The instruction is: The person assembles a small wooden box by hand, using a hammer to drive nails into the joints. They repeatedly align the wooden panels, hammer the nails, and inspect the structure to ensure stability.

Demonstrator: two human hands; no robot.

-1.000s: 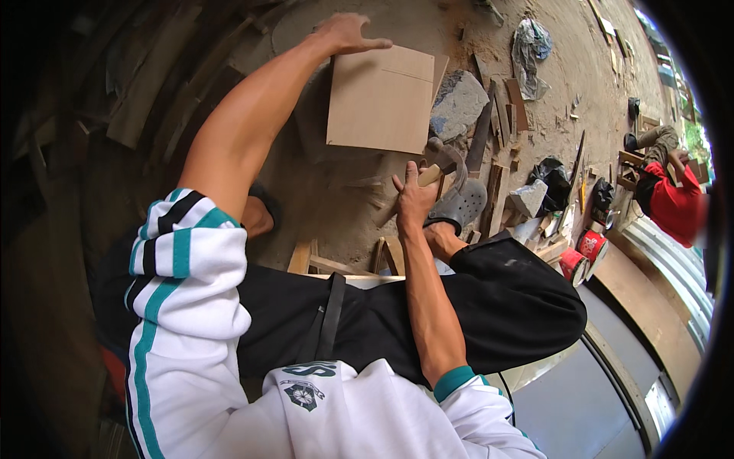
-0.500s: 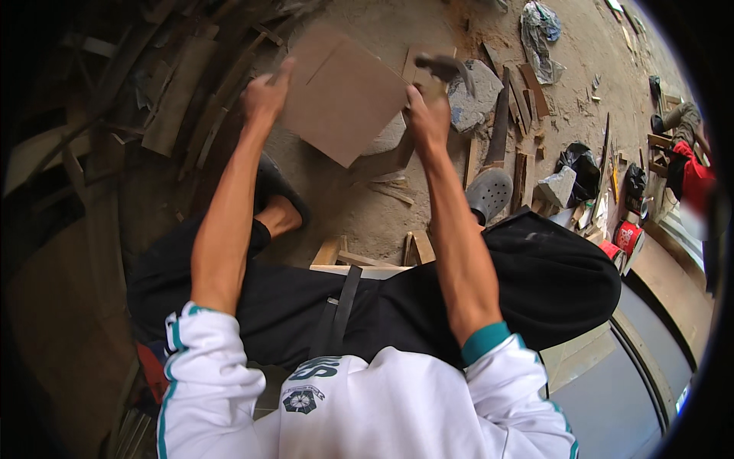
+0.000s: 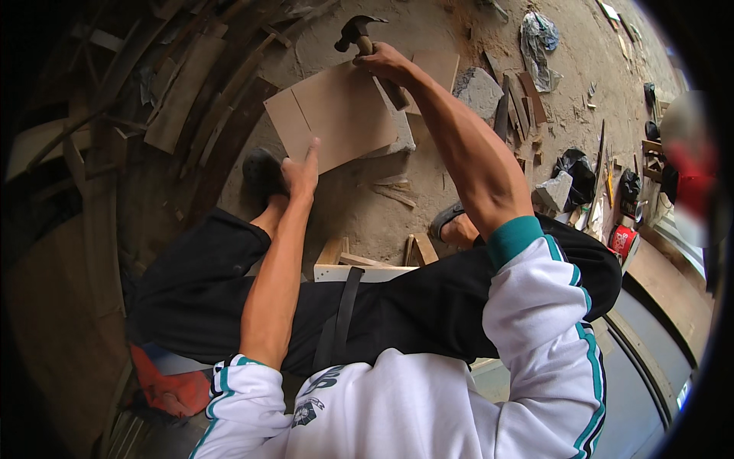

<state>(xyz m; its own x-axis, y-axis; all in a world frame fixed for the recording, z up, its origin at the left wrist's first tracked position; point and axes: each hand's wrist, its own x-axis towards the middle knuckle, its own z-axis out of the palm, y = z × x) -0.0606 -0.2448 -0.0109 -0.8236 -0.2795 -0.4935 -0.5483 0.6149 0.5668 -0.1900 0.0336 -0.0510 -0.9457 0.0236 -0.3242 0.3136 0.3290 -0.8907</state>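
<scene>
A thin, roughly square brown wooden board (image 3: 344, 118) with a dark straight line on its face is held out in front of me, tilted. My left hand (image 3: 300, 174) grips its near edge, thumb lying on top. At the far edge, my right hand (image 3: 388, 63) is closed round the handle of a claw hammer (image 3: 356, 32), its head pointing up and away. The right fingers also meet the board's far edge; whether they pinch it is hidden. Below the board a pale stone block (image 3: 402, 136) partly shows.
Wood offcuts (image 3: 180, 99) are heaped at the left. A second brown board (image 3: 436, 73) and a grey stone (image 3: 478, 92) lie beyond my right forearm. A wooden frame (image 3: 367, 271) sits between my legs. A person in red (image 3: 692, 191) is at the far right.
The board has turned and come lower. My left hand has moved nearer and to the right along it; my right hand, with the hammer, has gone farther away and left. My right foot has drawn back.
</scene>
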